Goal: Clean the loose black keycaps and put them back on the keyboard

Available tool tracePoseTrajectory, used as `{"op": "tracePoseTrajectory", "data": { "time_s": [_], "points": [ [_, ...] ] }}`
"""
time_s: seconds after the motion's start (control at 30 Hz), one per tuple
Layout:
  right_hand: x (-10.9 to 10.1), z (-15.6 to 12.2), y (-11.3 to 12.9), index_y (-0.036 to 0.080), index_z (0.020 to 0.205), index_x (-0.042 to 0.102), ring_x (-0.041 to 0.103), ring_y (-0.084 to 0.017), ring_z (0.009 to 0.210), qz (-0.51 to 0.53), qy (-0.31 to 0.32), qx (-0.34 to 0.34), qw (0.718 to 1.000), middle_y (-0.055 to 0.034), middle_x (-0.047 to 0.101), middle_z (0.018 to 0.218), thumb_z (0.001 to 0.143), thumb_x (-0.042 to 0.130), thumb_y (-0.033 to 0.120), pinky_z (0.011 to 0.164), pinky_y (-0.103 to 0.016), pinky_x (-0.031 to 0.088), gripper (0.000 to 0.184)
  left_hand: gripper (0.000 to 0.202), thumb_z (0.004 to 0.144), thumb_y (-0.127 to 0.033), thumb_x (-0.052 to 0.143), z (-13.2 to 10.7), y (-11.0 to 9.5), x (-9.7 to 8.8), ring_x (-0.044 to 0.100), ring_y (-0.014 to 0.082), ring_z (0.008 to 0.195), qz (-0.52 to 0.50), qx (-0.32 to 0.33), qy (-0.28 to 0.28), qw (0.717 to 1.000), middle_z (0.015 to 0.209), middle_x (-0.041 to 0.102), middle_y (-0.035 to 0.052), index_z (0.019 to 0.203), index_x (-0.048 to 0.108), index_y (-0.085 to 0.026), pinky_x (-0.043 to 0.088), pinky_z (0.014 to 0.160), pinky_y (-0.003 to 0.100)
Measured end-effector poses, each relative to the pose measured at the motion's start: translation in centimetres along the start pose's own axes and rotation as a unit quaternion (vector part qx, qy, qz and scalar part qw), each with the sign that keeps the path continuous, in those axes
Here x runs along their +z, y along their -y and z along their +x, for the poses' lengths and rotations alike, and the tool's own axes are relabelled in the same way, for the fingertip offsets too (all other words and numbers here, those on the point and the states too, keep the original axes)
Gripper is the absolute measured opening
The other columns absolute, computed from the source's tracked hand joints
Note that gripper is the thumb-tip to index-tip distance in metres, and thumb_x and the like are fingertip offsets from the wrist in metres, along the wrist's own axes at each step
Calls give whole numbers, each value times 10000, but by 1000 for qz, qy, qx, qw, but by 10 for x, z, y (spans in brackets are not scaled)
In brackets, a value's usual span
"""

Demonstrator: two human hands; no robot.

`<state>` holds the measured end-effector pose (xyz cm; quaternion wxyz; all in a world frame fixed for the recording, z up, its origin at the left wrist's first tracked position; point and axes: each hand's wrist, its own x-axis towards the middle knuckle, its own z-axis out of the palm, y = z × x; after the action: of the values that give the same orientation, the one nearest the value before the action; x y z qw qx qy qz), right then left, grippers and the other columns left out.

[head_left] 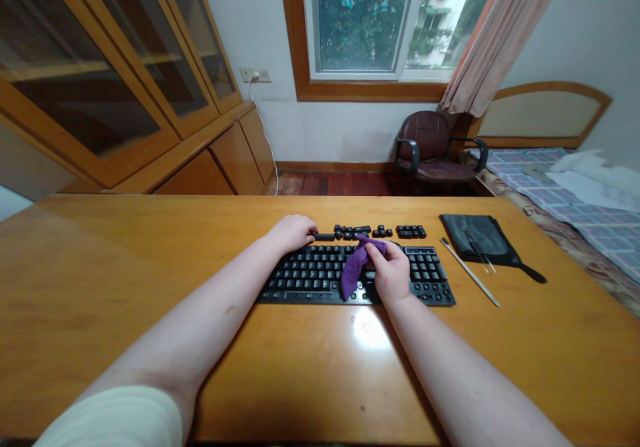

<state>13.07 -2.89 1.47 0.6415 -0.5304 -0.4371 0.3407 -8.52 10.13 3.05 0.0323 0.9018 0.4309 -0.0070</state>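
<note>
A black keyboard (310,275) lies on the table, with bare key sockets along its front row and in part of its number pad. My right hand (393,270) pinches a purple cloth (354,270) that hangs over the keyboard's right-centre keys. Behind the keyboard's back edge, my left hand (294,232) has its fingertips closed at the left end of a long black spacebar keycap (325,237). Several loose black keycaps (357,231) sit in groups to the right of it, with another cluster (411,231) farther right.
On the right of the wooden table (150,247) lie a white-handled thin brush (470,272) and a dark pouch (475,237) with a thin wire tool (480,252) on it. Past the table stand an armchair (425,143), a bed (565,187) and a cabinet (200,160).
</note>
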Motion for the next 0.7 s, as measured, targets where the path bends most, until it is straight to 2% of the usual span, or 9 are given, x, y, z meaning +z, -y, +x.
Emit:
{"op": "tracePoseTrajectory", "data": {
  "time_s": [0.2,0.47,0.7],
  "points": [
    [1,0,1,154,720,643,495,-108,489,9,-1,2,1000,23,570,557,712,665,376,477,-239,418,223,300,831,-342,485,7,-11,-5,608,214,984,-14,14,-24,1000,1072,683,52,1045,668,-238,441,844,296],
    [0,2,-3,156,721,644,494,-111,486,1,-5,3,1000,19,582,569,718,653,391,477,-243,415,235,273,822,-285,506,26,-38,-7,625,193,965,-28,80,4,996,1012,716,15,1018,697,-285,438,840,276],
    [1,2,-1,155,714,643,493,-116,481,1,-10,9,1000,23,571,542,719,651,393,479,-247,410,238,264,823,-290,517,24,-42,-3,622,196,950,-26,105,-8,994,995,716,34,1013,699,-261,432,843,294]
  ]
}}
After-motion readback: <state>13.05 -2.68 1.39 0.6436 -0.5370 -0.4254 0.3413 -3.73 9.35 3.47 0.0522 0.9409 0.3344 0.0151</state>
